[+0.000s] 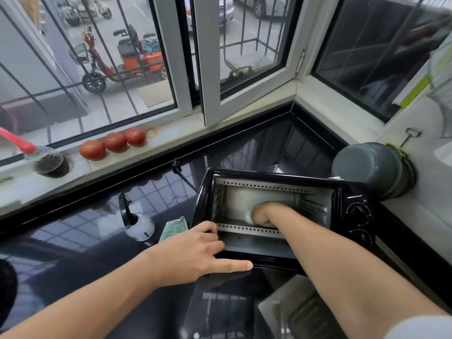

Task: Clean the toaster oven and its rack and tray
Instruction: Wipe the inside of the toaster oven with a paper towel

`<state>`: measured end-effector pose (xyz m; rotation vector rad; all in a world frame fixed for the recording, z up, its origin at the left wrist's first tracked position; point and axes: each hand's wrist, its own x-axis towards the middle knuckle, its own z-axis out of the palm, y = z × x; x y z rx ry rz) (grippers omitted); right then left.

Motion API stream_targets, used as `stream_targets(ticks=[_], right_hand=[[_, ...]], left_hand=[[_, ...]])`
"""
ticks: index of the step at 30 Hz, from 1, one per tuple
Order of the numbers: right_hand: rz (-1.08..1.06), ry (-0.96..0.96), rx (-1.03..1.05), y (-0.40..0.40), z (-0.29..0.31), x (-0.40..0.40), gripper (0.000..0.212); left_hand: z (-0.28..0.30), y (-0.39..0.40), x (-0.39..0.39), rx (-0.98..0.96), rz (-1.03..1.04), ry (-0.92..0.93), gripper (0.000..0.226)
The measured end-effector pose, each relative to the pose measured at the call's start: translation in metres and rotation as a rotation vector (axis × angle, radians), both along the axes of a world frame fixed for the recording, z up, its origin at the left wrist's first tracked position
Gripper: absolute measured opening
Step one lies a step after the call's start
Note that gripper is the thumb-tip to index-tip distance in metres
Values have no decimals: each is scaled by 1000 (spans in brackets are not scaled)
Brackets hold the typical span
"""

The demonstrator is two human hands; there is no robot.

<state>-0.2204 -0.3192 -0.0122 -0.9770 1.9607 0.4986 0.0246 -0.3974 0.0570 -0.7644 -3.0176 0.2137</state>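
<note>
toaster oven (281, 216): black one, sitting on the dark glossy worktop (97, 253) in the corner by the window, door dropped open toward the camera, two knobs on its right side.

right hand (263, 214): reaches deep inside the oven cavity, fingers curled around something small and white (248, 217), looks like a cloth or wipe, but it's blurry in there so I can't say for sure. It's pressed down near the floor of the cavity.

left hand (198, 250): resting on the oven's front left corner, fingers spread fairly straight, thumb stretched out along the lower edge of the opening by the door hinge. Not gripping anything, just bracing.

oven door (220, 307): lying flat and open below the oven, glass reflecting the window.

tray (293, 311): a grey metal piece at the bottom right, under the right forearm, just beside the open door.

spray bottle (137, 221): white body, black trigger, standing on the worktop left of the oven.

green cloth (174, 228): striped, between the spray bottle and the oven, touching the oven's left side.

tomatoes (113, 144): three red ones lined up on the window sill.

brush (46, 160): red handle, dark bristles, on the sill at the far left.

grey pot (367, 167): lying tipped on its side behind the oven's right corner.
</note>
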Motion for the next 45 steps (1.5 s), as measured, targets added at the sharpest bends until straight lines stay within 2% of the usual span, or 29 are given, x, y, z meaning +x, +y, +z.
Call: stream_targets(ticks=[2, 4, 7, 10, 14, 16, 19, 22, 26, 30, 32, 34, 35, 37, 39, 42, 45], right_hand=[[-76, -160, -169, -23, 7, 26, 44], [-139, -238, -251, -39, 10, 41, 42], [-65, -195, -101, -28, 16, 28, 46], [34, 11, 110, 7, 24, -7, 46], [129, 86, 237, 19, 23, -21, 26], [117, 42, 202, 7, 22, -11, 31], [-27, -152, 48, -20, 17, 10, 45], [-191, -333, -95, -45, 5, 31, 41], [-440, -443, -263, -45, 1, 37, 43], [-439, -179, -573, -38, -3, 25, 56], [-317, -49, -594, -37, -10, 30, 63], [-184, -7, -510, -35, -9, 37, 62], [-157, -58, -442, -33, -1, 39, 55], [-177, -178, -257, -29, 12, 42, 43], [-178, -193, -168, -32, 21, 41, 40], [-170, -115, -293, -45, 20, 46, 38], [-163, 86, -585, -42, 9, 36, 44]], left_hand=[[0, 0, -1, -10, 4, -1, 90], [0, 0, 0, -17, 19, -21, 87], [3, -4, 0, 1, 48, -60, 82], [6, -6, -4, 12, 71, -57, 83], [5, -7, -6, 33, 38, -65, 95], [5, -6, -4, 23, 28, -65, 96], [5, -5, -3, 26, 26, -82, 98], [5, -5, -5, 40, 42, -87, 99], [5, -8, -5, 75, 77, -108, 86], [2, -6, -2, 74, 81, -121, 80], [3, -6, -5, 70, 81, -120, 77], [4, -7, -7, 72, 90, -104, 77], [4, -8, -9, 79, 87, -103, 78], [4, -12, -10, 93, 71, -123, 81], [5, -10, -8, 99, 73, -99, 86], [8, -9, -10, 107, 64, -88, 78], [8, -9, -8, 97, 81, -71, 72]])
